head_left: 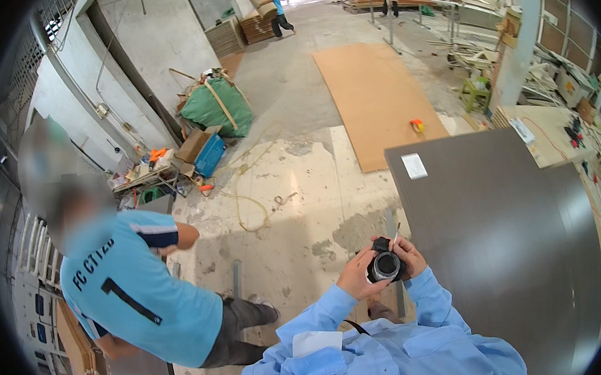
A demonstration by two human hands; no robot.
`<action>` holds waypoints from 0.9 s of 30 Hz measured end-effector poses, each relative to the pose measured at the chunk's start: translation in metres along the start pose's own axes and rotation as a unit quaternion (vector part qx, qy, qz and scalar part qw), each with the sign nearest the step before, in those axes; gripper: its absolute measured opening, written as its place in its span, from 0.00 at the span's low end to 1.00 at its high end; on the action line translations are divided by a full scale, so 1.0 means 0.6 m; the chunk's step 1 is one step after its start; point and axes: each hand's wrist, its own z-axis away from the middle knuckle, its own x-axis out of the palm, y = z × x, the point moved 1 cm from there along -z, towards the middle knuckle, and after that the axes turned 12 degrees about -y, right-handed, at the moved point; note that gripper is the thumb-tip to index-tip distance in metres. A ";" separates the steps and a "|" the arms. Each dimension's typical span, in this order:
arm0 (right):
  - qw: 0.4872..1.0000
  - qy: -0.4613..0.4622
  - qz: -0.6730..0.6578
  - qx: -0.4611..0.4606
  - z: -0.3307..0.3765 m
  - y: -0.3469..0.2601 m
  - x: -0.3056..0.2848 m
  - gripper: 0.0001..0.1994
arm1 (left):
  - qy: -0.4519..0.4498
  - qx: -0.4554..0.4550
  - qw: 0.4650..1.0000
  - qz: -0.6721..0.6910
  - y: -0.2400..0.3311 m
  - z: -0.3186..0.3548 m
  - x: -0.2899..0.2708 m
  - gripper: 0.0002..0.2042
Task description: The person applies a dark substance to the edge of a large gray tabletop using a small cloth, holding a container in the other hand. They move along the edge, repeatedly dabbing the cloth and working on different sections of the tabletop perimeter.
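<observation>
In front of my body I hold a compact black device with a round, ring-rimmed end (385, 266); its exact kind is unclear. My left hand (357, 274) wraps its left side, and my right hand (410, 256) closes on the right side. A thin, light-coloured stick (396, 234) rises by my right fingers, perhaps pinched there. Right of my hands lies a large dark grey-brown panel (498, 229) with a small white paper (414, 166) on its far left corner.
A co-worker in a light blue shirt (140, 282) stands close on my left. Beyond lies a long tan board (371, 99) with an orange tape roll (417, 126) on it. A green sack (218, 108) and a blue box (207, 152) stand far left. A yellow hose (244, 200) crosses the floor.
</observation>
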 end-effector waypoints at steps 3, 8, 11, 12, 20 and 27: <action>0.996 0.050 0.076 0.023 -0.151 0.002 -0.057 0.09 | -0.022 -0.056 0.998 0.009 -0.068 -0.093 -0.079 0.34; 0.989 0.131 0.074 0.002 -0.392 0.009 -0.138 0.11 | 0.071 -0.062 0.995 0.019 -0.179 -0.206 -0.169 0.35; 0.976 0.194 0.098 0.023 -0.520 0.012 -0.193 0.12 | 0.124 -0.082 0.987 0.061 -0.256 -0.238 -0.235 0.36; 0.974 0.188 0.116 0.041 -0.564 0.013 -0.213 0.12 | 0.136 -0.098 0.984 0.067 -0.286 -0.247 -0.261 0.36; 0.902 0.182 0.380 0.092 -0.914 -0.019 -0.327 0.11 | 0.276 -0.171 0.942 0.081 -0.567 -0.303 -0.505 0.35; 0.837 0.085 0.518 0.156 -1.219 -0.038 -0.360 0.12 | 0.383 -0.221 0.894 0.068 -0.753 -0.329 -0.754 0.35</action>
